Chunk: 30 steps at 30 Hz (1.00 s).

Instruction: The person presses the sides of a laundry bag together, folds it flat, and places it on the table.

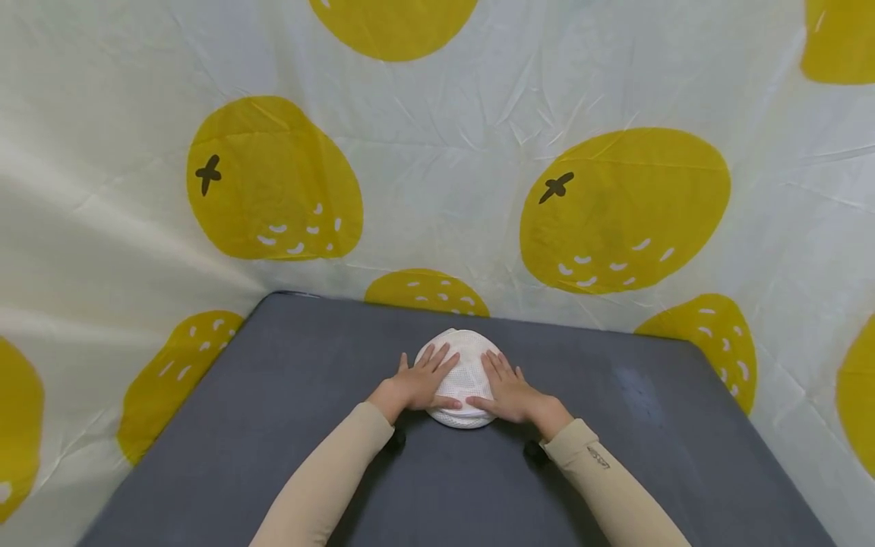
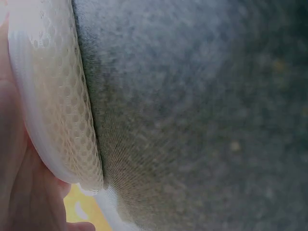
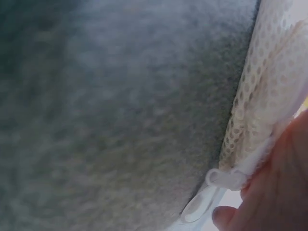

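Leftmost, the person's left hand (image 1: 421, 381) lies flat with straight, spread fingers on the left half of a round, domed white mesh pouch (image 1: 465, 374), pressing on it rather than gripping it; a beige sleeve (image 1: 328, 479) covers the arm up to the wrist. That pouch sits on the far middle part of a dark grey felt-like tabletop (image 1: 273, 395), just short of its back edge. On its right half rests the right hand (image 1: 509, 393), likewise flat and uncurled, fingers straight, thumb tip close to the left thumb near the pouch's front rim.

Much stays hard to read. Both hands cover the middle of the pouch, so what lies under the palms cannot be told. The left wrist view is blurred and very close: only the honeycomb mesh edge (image 2: 62, 110) against grey cloth and a blurred strip of the hand (image 2: 19, 173) show. The right wrist view is equally soft; it shows mesh (image 3: 260, 96), a small white loop or tab (image 3: 219, 180) at the pouch's rim whose kind I cannot tell, and a fingertip (image 3: 226, 216) cut by the frame. Two small dark objects (image 1: 535, 451) under the wrists are half hidden by the sleeves.

Behind and beside the tabletop hangs a creased white sheet printed with large yellow fruit shapes (image 1: 273, 178), closing off the room
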Tool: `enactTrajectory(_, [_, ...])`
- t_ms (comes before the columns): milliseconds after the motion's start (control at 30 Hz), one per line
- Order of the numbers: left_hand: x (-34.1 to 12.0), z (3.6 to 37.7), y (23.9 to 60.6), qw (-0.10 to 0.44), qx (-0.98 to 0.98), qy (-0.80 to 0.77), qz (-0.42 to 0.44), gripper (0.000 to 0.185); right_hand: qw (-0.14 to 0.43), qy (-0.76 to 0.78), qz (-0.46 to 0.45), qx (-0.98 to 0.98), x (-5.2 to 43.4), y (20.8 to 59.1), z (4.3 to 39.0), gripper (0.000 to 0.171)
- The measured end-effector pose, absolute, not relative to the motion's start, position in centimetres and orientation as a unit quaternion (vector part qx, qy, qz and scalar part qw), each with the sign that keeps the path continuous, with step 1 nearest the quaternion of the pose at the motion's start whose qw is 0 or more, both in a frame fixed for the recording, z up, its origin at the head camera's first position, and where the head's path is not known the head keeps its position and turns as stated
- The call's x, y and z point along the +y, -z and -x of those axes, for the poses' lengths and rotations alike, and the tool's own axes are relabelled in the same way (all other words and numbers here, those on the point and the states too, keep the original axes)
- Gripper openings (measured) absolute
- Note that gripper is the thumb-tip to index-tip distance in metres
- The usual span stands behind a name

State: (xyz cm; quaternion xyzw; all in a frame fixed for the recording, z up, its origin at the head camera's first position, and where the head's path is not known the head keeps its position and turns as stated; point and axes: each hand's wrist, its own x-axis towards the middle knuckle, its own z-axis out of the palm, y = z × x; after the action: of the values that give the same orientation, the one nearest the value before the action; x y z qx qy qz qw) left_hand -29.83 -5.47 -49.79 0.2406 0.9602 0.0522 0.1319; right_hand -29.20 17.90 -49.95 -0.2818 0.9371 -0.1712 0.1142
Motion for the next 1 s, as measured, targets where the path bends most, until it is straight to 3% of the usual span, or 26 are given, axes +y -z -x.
enactTrajectory(367, [-6.1,29.4,49.2,0.112,0.966,-0.031,-0.232,0.093,0.062,0.149,0.275,0.948,17.2,49.7,28.7,0.094])
enactTrajectory(1000, [-8.2,28.8,48.7,0.053,0.967,-0.063,-0.242,0.085,0.024,0.176,0.261,0.949,18.9,48.8,28.2,0.084])
